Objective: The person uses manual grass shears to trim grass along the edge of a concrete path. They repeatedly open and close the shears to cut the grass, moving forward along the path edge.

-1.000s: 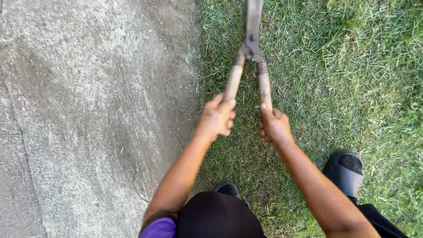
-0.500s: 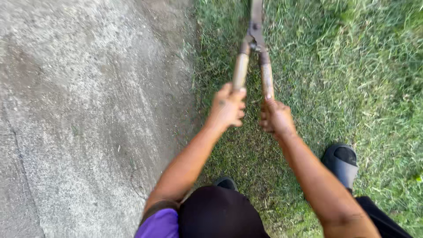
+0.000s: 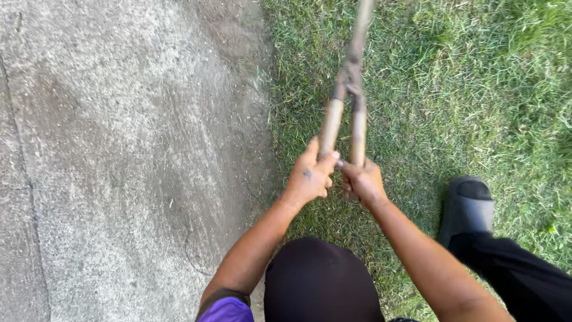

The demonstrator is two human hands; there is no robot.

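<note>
The handles are coming together now. A second ago the two pale wooden handles of the long-handled garden shears (image 3: pixel 348 107) stood apart in a narrow V; here they lie almost parallel, just beside each other, and the dark metal pivot sits close above them. That reads as a closing stroke, the blades snapping shut on whatever grass lies between them, though the blades themselves run blurred off the top edge of the view and their tips cannot be seen.

The left hand (image 3: pixel 310 177) is clenched around the left handle, thumb up along the wood. The right hand (image 3: pixel 360 182) is clenched around the right handle, and the two hands now nearly touch, where before there was clear grass between them.

The shears reach out over the green lawn (image 3: pixel 476 89), just inside its left edge, where a strip of bare dirt meets the grey concrete path (image 3: pixel 119 149). Loose clippings fleck the concrete near that edge. A black rubber clog (image 3: pixel 468 206) stands on the grass to the right, and it has stayed planted through the stroke.
</note>
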